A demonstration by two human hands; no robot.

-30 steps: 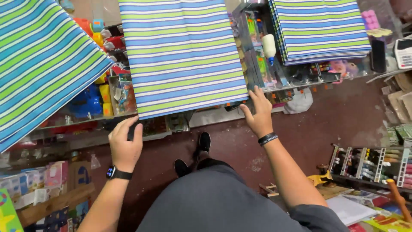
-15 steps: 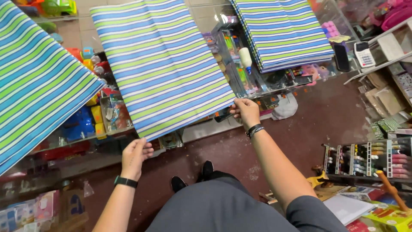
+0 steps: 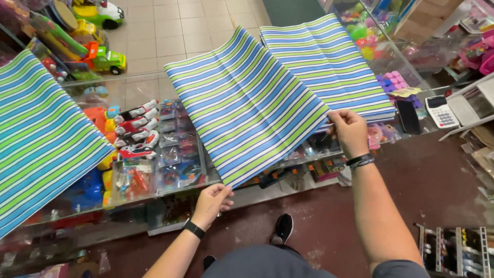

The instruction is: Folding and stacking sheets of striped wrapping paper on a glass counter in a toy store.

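Observation:
A sheet of blue, green and white striped wrapping paper (image 3: pixel 247 105) lies on the glass counter top (image 3: pixel 139 90), turned at a slant. My left hand (image 3: pixel 212 203) pinches its near left corner at the counter's front edge. My right hand (image 3: pixel 350 131) grips its near right corner. A second striped sheet (image 3: pixel 329 62) lies just behind and to the right, partly under the first. A third striped sheet (image 3: pixel 43 141) covers the counter at the far left.
Toy cars and packaged toys (image 3: pixel 139 139) fill the glass case below. A calculator (image 3: pixel 441 110) and a dark phone (image 3: pixel 409 117) sit at the right end of the counter. A rack of small bottles (image 3: pixel 458 249) stands on the red floor at lower right. My shoe (image 3: pixel 282 227) shows below.
The middle sheet has swung to a slant, its right corner carried away and rightward by my right hand. My left hand came in to its near left corner. The view tilted toward the tiled floor.

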